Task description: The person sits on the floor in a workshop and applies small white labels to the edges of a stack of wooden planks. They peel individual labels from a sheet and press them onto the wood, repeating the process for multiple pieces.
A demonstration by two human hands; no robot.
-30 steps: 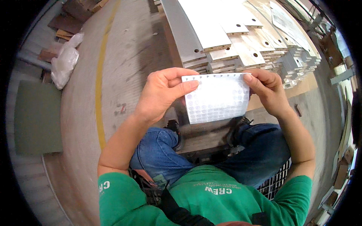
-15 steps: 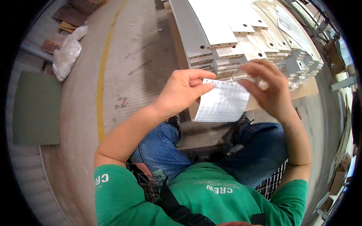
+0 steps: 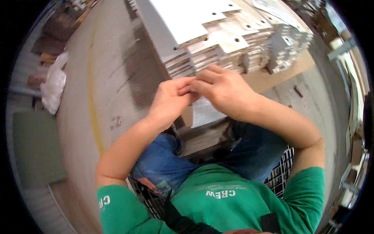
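Note:
A whitish, shiny sheet of small round stickers hangs below my hands, with its upper part hidden behind my right hand. My left hand is closed, thumb and fingers pinching at the sheet's upper left corner. Right against those fingertips, my right hand is closed in a pinch too; whatever lies between its fingers is hidden. Just beyond both hands stand stacked white boards with dark round holes near their ends.
The boards rest on a brown base sheet. Papers lie on top at the far right. To the left are a yellow floor line, a clear plastic bag and a dark green panel. I sit on a black crate.
My right hand has moved left from the sheet's right side to meet my left fingertips, closing into a pinch and covering much of the sheet. The view has shifted to the right.

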